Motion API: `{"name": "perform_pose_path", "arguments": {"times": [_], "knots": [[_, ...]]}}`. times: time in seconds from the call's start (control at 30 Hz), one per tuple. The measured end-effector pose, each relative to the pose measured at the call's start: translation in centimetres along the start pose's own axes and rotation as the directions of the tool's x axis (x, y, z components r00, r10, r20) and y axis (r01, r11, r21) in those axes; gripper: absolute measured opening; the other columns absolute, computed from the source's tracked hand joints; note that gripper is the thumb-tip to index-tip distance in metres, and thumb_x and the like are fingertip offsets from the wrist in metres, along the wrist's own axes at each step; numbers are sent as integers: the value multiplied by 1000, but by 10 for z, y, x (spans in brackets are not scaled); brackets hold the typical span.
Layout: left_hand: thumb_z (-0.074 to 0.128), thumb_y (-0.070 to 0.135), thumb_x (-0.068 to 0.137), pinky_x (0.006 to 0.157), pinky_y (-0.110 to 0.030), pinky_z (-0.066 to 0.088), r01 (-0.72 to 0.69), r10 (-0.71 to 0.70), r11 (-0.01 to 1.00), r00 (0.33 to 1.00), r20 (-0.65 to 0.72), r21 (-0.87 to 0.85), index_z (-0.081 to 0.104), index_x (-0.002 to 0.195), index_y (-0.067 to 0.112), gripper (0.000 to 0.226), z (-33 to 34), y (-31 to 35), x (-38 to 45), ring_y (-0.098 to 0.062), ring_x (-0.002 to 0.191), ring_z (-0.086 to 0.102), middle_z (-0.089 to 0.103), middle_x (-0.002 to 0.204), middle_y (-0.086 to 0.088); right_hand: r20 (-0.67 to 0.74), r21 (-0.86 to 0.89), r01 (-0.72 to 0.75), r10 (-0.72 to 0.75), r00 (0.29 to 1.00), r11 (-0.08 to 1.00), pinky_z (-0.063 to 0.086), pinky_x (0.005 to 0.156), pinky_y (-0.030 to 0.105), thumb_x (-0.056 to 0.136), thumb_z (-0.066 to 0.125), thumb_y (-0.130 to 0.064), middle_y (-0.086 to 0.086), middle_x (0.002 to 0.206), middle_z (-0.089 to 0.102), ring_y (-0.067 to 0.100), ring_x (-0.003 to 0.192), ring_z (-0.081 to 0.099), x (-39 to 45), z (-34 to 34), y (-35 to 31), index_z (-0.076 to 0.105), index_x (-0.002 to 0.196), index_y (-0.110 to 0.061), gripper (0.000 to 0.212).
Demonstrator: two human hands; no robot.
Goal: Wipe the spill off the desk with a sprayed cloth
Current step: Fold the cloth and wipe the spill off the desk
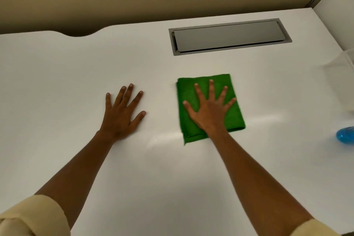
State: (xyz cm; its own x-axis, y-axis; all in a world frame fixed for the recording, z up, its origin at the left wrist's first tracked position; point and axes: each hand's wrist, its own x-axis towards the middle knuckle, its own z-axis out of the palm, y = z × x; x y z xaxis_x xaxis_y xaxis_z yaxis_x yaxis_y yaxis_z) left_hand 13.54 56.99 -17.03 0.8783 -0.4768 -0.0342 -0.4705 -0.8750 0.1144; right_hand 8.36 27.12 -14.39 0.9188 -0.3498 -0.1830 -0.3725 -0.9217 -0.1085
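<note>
The right hand point(209, 109) lies flat on the green cloth point(209, 107), fingers spread wide and pressing it onto the white desk point(76, 74), while the left hand point(122, 113) rests flat on the bare desk beside it, fingers apart too. The folded cloth is right under the right hand, its long side pointing away from the person. Shiny wet streaks show just beside the cloth's near edge, so I think the next wipe goes there.

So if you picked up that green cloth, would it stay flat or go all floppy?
Probably floppy: the green cloth is soft, folded fabric lying limp under the flat right hand. It likely slides easily on the smooth white desk.
</note>
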Motion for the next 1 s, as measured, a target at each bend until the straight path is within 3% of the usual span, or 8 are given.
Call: {"name": "perform_pose_path", "arguments": {"times": [0.17, 0.3, 0.6, 0.83, 1.0], "knots": [[22, 58, 97, 116, -64, 10, 63, -63, 998, 998, -1, -9, 17, 158, 31, 67, -4, -31, -32, -27, 154, 11, 5, 168, -2, 18, 6, 214, -214, 977, 977, -8, 102, 76, 75, 8, -87, 3, 163, -9, 49, 142, -15, -47, 14, -77, 3, 148, -49, 82], [19, 59, 96, 116, -64, 9, 101, -100, 995, 995, 19, -21, 14, 159, 31, 68, -7, -42, -48, -27, 154, 9, 3, 168, -2, 13, 29, 303, -304, 953, 952, -7, 103, 75, 78, 17, -85, 3, 163, -5, 49, 143, -15, -91, 26, -104, 8, 148, -48, 80], [22, 65, 93, 116, -64, 10, 128, -128, 991, 992, 25, -32, 15, 159, 29, 75, -8, -29, -50, -28, 154, 9, 2, 168, -3, 4, 16, 370, -370, 929, 929, -2, 104, 75, 79, 24, -83, 0, 163, 1, 45, 145, -12, -123, 30, -72, 15, 147, -50, 77], [27, 71, 90, 116, -63, 15, 107, -107, 994, 994, 12, -34, 20, 158, 29, 80, -5, -2, -36, -29, 154, 13, 7, 168, -5, -4, -52, 115, -115, 993, 992, 2, 106, 75, 77, 20, -86, -2, 163, 1, 46, 146, -4, -100, 16, 25, 8, 147, -52, 79], [27, 72, 89, 116, -63, 15, 123, -123, 992, 992, 0, -35, 19, 158, 30, 81, -2, -1, -35, -27, 154, 11, 6, 168, -3, -27, -68, -127, 126, 992, 990, 8, 106, 76, 77, 17, -87, -2, 163, 3, 45, 146, 1, -92, 10, 106, 5, 147, -53, 78]]}}
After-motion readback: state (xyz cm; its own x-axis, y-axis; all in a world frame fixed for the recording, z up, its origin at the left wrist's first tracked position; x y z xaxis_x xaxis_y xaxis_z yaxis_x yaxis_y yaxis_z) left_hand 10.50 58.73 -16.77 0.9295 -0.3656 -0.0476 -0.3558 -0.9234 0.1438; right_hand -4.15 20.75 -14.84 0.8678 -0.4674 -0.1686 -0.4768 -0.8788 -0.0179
